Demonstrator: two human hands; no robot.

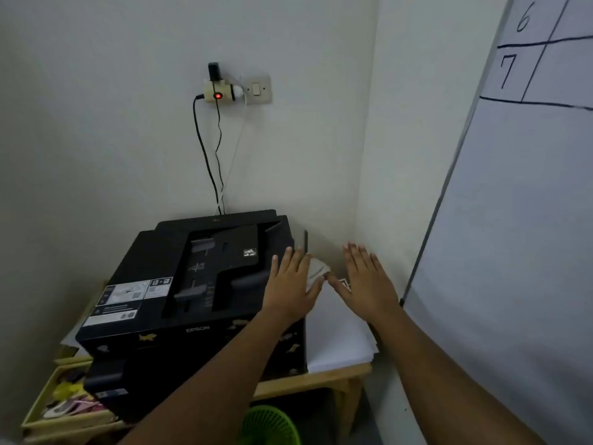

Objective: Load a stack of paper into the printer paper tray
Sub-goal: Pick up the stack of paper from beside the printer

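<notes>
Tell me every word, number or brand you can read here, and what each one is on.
"EPSON": front edge of the printer.
"6": handwritten in a grid on the whiteboard.
"7": in the grid cell below it.
Stickers on the printer lid: too small to read.
Paper slip between the hands: print too blurred to read.

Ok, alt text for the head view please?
Both hands, left and right, reach open and empty over a white paper stack lying beside a black printer on a wooden table in a room corner.
</notes>
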